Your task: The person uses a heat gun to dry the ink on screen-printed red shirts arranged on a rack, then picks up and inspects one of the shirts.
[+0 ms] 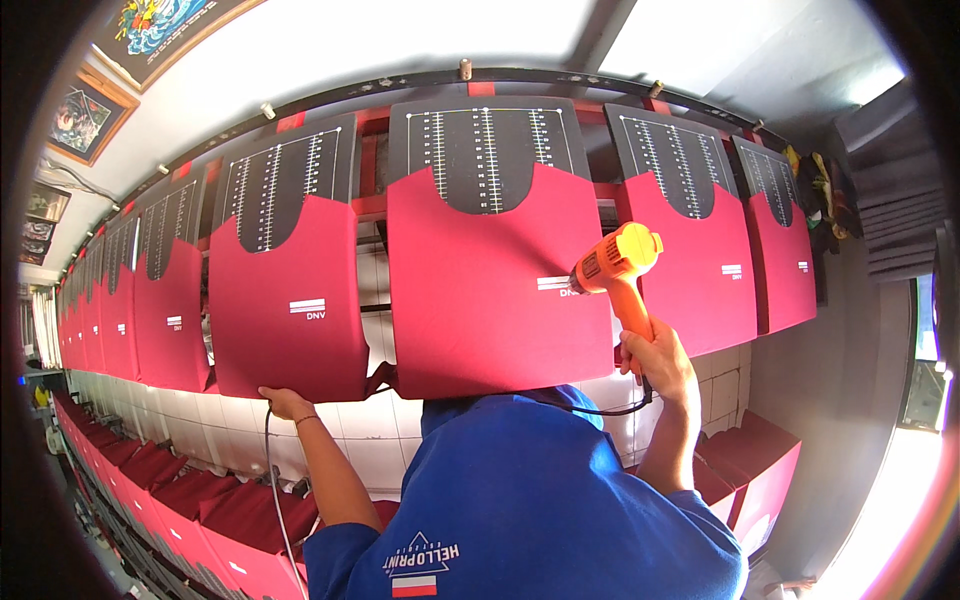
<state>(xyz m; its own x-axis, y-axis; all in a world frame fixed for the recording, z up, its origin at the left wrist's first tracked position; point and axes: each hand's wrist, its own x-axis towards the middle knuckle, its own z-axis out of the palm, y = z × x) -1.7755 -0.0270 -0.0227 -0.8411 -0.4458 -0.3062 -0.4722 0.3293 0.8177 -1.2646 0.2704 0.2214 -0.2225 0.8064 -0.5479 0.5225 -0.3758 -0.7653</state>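
Note:
My right hand is wrapped round the handle of an orange heat gun. Its nozzle points left, close over the small white print on the red shirt in front of me. That shirt is stretched over a black board with white ruler markings. My left hand is closed on a grey cord, beside the lower edge of another red shirt to the left. A dark cord runs down from the gun's handle and passes behind my blue shirt.
More boards dressed in red shirts line up on both sides along a black rail. Behind me runs a second row of red shirts. A grey wall bounds the right end. Framed pictures hang at the upper left.

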